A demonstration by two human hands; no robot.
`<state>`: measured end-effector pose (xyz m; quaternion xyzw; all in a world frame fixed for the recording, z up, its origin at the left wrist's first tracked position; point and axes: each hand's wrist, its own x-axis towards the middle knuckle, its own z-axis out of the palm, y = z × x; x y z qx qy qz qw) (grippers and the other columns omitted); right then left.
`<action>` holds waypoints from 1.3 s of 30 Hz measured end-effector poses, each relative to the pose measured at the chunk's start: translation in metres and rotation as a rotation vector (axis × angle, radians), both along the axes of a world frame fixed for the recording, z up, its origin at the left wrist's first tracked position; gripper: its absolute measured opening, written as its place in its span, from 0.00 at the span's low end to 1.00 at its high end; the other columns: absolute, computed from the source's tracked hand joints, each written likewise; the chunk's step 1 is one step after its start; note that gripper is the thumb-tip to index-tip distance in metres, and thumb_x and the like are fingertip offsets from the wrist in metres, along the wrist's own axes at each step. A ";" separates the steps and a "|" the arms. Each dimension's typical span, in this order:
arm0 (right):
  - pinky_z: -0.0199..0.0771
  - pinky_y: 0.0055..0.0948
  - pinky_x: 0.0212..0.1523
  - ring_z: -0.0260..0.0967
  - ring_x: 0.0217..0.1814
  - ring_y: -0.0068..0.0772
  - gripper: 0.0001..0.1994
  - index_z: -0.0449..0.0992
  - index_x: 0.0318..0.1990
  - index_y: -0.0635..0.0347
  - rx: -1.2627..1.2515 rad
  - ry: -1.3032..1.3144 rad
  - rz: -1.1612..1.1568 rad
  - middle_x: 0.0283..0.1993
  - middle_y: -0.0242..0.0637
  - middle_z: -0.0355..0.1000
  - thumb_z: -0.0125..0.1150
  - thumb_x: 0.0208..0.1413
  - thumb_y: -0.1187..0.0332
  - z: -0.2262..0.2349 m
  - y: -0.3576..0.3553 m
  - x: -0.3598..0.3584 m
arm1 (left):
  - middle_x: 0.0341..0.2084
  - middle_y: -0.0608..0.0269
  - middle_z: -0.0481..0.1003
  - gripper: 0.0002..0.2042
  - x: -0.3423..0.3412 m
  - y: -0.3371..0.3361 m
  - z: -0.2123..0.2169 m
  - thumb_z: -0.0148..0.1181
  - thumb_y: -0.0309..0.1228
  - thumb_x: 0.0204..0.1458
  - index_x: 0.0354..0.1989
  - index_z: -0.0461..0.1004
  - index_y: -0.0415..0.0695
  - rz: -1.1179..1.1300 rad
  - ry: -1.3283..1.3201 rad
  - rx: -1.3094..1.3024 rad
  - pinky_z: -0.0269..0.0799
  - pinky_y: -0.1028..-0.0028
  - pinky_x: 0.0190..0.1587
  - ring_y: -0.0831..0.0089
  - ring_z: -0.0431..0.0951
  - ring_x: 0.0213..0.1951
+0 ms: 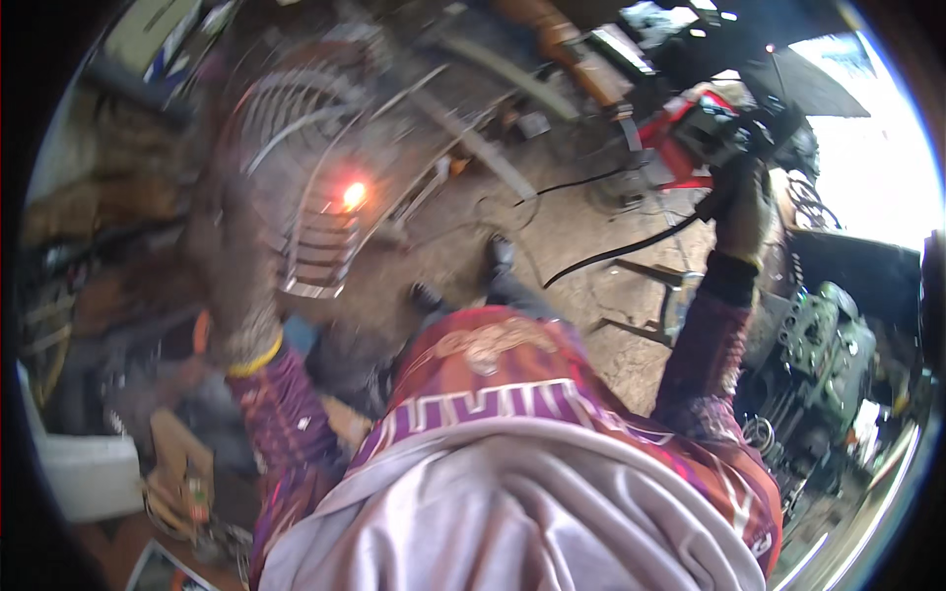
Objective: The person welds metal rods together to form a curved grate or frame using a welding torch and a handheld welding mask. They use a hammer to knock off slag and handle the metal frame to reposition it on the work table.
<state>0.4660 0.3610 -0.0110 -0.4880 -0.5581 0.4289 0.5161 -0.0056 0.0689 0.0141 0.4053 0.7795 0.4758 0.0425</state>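
My left hand (236, 281), in a grey knit glove with a yellow cuff, reaches up beside a curved metal frame with several slats (320, 261). Motion smears its fingers, so their hold is unclear. A bright orange-red glow (353, 195) burns on the slatted frame, with haze about it. Over on the right, my gloved right hand (744, 207) is closed round a dark tool whose exact kind I cannot make out. From that hand a thick black cable (631, 248) curves down to the left.
A red machine (675, 148) stands beyond my right hand. Metal bars (478, 148) lie across the floor ahead. A small metal stand (655, 300) is near my right forearm. At the right sits a greenish engine-like block (823, 345); a white container (89, 478) is lower left.
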 end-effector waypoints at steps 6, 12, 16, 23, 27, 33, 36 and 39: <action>0.74 0.24 0.37 0.71 0.37 0.22 0.16 0.74 0.54 0.58 0.298 0.067 -0.034 0.37 0.30 0.73 0.48 0.68 0.59 0.074 0.109 -0.005 | 0.61 0.53 0.69 0.23 -0.012 -0.012 -0.006 0.55 0.33 0.62 0.63 0.66 0.34 0.102 -0.171 -0.063 0.61 0.70 0.63 0.67 0.67 0.62; 0.75 0.29 0.40 0.72 0.39 0.29 0.17 0.74 0.53 0.55 0.452 0.043 -0.008 0.39 0.32 0.74 0.45 0.68 0.56 0.038 0.290 0.015 | 0.67 0.61 0.61 0.28 -0.009 -0.016 -0.008 0.59 0.38 0.59 0.66 0.64 0.40 0.336 -0.342 -0.053 0.65 0.73 0.60 0.68 0.63 0.64; 0.75 0.34 0.42 0.73 0.42 0.37 0.20 0.75 0.51 0.54 0.448 -0.206 -0.027 0.39 0.36 0.75 0.41 0.67 0.54 0.010 0.364 0.008 | 0.65 0.64 0.63 0.30 -0.002 -0.007 0.008 0.62 0.40 0.57 0.67 0.62 0.44 0.451 -0.510 -0.065 0.70 0.70 0.57 0.69 0.69 0.59; 0.75 0.44 0.47 0.75 0.47 0.50 0.24 0.76 0.48 0.54 0.532 -0.844 0.031 0.41 0.45 0.78 0.34 0.67 0.49 -0.033 0.474 -0.036 | 0.64 0.58 0.63 0.26 -0.048 -0.064 -0.007 0.50 0.36 0.63 0.69 0.59 0.49 0.457 0.575 -1.211 0.70 0.62 0.58 0.61 0.68 0.60; 0.75 0.41 0.44 0.76 0.45 0.44 0.20 0.72 0.49 0.64 0.705 -1.162 0.081 0.42 0.46 0.77 0.43 0.64 0.56 -0.065 0.520 -0.034 | 0.65 0.54 0.62 0.24 -0.019 -0.030 0.018 0.44 0.38 0.63 0.68 0.60 0.49 0.377 1.004 -1.850 0.68 0.60 0.60 0.59 0.66 0.63; 0.75 0.38 0.43 0.76 0.44 0.40 0.18 0.72 0.50 0.64 0.763 -1.237 0.212 0.43 0.44 0.77 0.47 0.62 0.59 -0.109 0.514 -0.045 | 0.65 0.69 0.65 0.22 0.040 0.008 0.062 0.48 0.37 0.59 0.63 0.68 0.59 0.265 1.036 -1.535 0.58 0.64 0.67 0.64 0.60 0.68; 0.75 0.36 0.43 0.76 0.44 0.38 0.17 0.72 0.50 0.64 0.744 -1.233 0.217 0.43 0.43 0.77 0.49 0.61 0.61 -0.129 0.508 -0.043 | 0.58 0.56 0.71 0.24 0.015 -0.005 0.029 0.53 0.38 0.62 0.65 0.65 0.44 0.459 0.211 -0.727 0.65 0.68 0.59 0.69 0.70 0.56; 0.75 0.35 0.43 0.76 0.44 0.36 0.16 0.73 0.51 0.64 0.705 -1.216 0.201 0.44 0.42 0.77 0.52 0.60 0.63 -0.135 0.492 -0.035 | 0.56 0.58 0.71 0.27 0.031 -0.002 0.034 0.58 0.42 0.59 0.65 0.64 0.43 0.436 0.617 -0.982 0.66 0.70 0.59 0.71 0.71 0.55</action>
